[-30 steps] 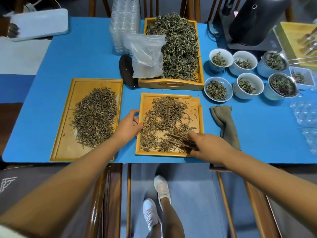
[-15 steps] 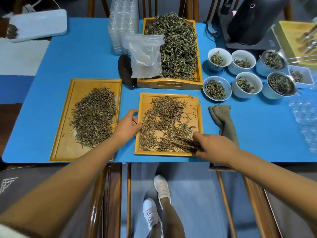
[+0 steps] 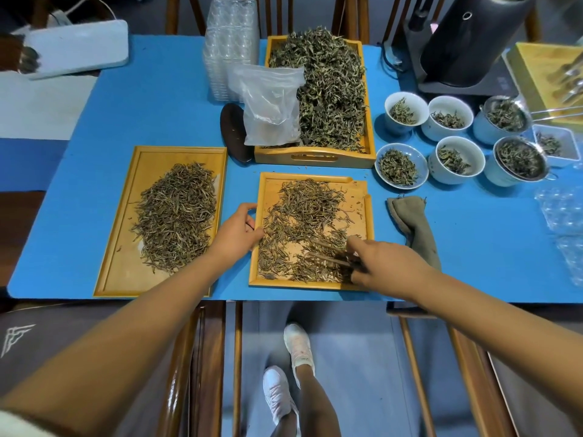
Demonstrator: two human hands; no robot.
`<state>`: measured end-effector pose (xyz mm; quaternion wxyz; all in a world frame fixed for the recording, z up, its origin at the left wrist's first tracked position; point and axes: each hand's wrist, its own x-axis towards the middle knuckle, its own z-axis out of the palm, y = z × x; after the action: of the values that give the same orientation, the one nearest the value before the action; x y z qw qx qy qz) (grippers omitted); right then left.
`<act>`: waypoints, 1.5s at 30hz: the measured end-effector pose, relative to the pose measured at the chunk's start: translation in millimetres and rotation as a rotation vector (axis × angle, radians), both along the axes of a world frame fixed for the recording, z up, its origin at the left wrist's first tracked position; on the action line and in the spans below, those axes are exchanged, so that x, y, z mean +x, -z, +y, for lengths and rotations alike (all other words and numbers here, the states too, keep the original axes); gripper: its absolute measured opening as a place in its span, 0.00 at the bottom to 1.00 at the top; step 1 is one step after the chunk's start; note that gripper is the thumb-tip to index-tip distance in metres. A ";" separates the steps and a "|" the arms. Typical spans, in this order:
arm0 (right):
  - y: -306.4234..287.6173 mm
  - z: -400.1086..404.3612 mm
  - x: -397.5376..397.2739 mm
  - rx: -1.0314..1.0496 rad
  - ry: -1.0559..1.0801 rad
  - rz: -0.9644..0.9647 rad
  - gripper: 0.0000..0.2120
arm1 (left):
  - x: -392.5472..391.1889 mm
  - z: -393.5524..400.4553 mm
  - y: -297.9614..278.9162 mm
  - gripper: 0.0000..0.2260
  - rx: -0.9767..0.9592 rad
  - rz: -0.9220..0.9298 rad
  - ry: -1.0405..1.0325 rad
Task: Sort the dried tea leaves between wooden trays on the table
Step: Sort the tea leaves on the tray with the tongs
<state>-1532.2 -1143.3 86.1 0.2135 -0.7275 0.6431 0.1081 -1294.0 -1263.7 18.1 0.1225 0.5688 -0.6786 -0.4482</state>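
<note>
Three wooden trays lie on the blue table. The small middle tray [image 3: 367,216] holds scattered thin dried tea leaves [image 3: 303,212]. My left hand [image 3: 238,233] grips that tray's left rim. My right hand [image 3: 385,263] holds wooden tweezers [image 3: 328,258] low over the leaves at the tray's near right part. The left tray [image 3: 126,272] carries a dense pile of sorted leaves [image 3: 178,216]. The far tray [image 3: 315,157] is heaped with coarser green leaves [image 3: 328,93].
A clear plastic bag [image 3: 268,105] leans on the far tray beside a dark scoop [image 3: 233,134]. Several white cups with tea [image 3: 456,159] stand at right, near a black kettle [image 3: 473,39]. A grey cloth [image 3: 413,222] lies right of the middle tray. Stacked clear plastic containers [image 3: 230,42] sit behind.
My right hand with the tweezers has shifted slightly toward the near right corner of the middle tray. My left hand stays on the tray's left rim.
</note>
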 end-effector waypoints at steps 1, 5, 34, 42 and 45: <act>-1.8 -5.5 -0.1 -0.014 0.027 -0.008 0.16 | 0.1 0.0 -0.1 0.23 0.000 0.002 0.001; -3.6 -26.5 3.4 -0.064 0.121 -0.033 0.17 | 0.3 -0.5 -0.1 0.23 0.005 0.005 0.005; 14.6 -99.2 48.3 -0.055 0.222 -0.109 0.15 | 4.4 -3.5 6.6 0.22 0.058 0.100 -0.030; 9.6 -93.7 34.4 -0.090 0.274 -0.139 0.16 | 4.6 -3.5 5.3 0.22 0.058 0.110 -0.026; 9.4 -89.5 23.4 -0.100 0.286 -0.068 0.16 | 4.7 -3.5 4.9 0.22 0.058 0.106 -0.019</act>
<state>-1508.8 -1232.7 76.8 0.2116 -0.6413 0.7373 0.0197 -1289.2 -1267.2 13.3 0.1459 0.5542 -0.6523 -0.4961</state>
